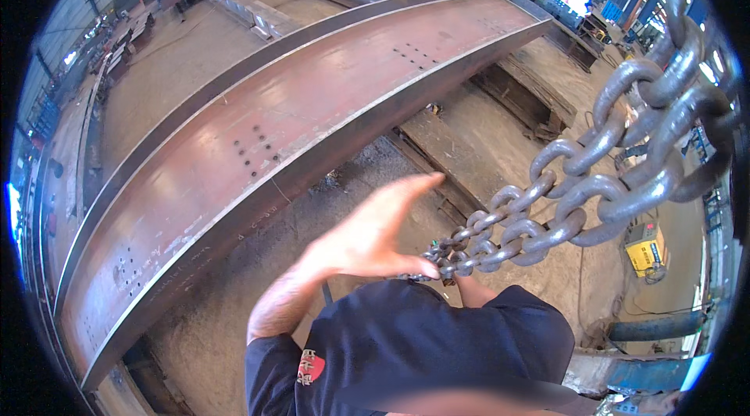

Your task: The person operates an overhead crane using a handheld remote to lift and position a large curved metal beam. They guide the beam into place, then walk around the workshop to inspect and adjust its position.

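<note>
My left hand [367, 242] reaches out over the front of my body, slightly smeared by motion. Its thumb and fingers are spread apart and nothing shows between them. The lower fingers lie right beside the narrow lower end of heavy grey steel chains [574, 217]. Several thick links run from there up to the upper right, large and close at the top. My right forearm [473, 291] shows below the chains; its hand is hidden behind the links. A small green spot shows among the links near the left fingertips.
A long reddish-brown steel beam [305, 119] with bolt holes lies across the left and far side. More beams [516, 92] rest on the floor beyond. A yellow machine [646, 252] stands at the right. A bright welding glow [576, 2] shows at the far right.
</note>
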The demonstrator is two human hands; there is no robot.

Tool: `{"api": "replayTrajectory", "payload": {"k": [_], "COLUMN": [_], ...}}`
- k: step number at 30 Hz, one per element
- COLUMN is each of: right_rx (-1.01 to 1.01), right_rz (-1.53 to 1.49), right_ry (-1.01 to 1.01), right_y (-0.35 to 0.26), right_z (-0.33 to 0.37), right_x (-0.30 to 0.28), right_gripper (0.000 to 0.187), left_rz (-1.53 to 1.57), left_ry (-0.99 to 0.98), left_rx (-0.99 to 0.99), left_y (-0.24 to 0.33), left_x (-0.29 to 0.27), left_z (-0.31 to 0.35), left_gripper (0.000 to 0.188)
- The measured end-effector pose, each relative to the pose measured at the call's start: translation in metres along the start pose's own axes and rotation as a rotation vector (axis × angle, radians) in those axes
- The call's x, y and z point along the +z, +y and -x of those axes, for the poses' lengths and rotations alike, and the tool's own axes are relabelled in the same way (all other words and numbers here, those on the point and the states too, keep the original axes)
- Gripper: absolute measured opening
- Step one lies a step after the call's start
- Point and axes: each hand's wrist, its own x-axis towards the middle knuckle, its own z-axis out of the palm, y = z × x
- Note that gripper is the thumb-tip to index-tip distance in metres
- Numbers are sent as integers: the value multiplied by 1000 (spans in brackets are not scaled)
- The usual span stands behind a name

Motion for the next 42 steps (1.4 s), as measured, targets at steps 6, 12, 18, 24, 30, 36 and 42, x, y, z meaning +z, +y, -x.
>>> {"api": "replayTrajectory", "payload": {"k": [6, 12, 18, 24, 30, 36, 42], "right_rx": [110, 9, -386, -936, -1089, -1107, -1158], "right_rz": [-248, -449, -718, -921, -756, -751, -716], "right_ry": [42, 43, -45, -557, -872, -993, -1227], "right_y": [-36, -122, -251, -413, -491, -528, -560], "right_z": [32, 47, 89, 188, 225, 188, 157], "right_x": [-26, -41, -54, -63, -37, -12, 31], "right_gripper": [61, 58, 55, 72, 81, 74, 61], "left_rz": [464, 318, 114, 131, 165, 78, 124], "left_ry": [-80, 55, 326, 340, 425, 644, 860], "left_rx": [22, 18, -79, -314, -267, -434, -622], "left_y": [-12, -18, -23, -32, -67, -81, -125], "left_x": [78, 54, 32, 12, -9, -33, -66], "left_z": [-19, -5, 14, 43, 69, 77, 95], "left_gripper": [101, 70, 66, 55, 45, 42, 23]}}
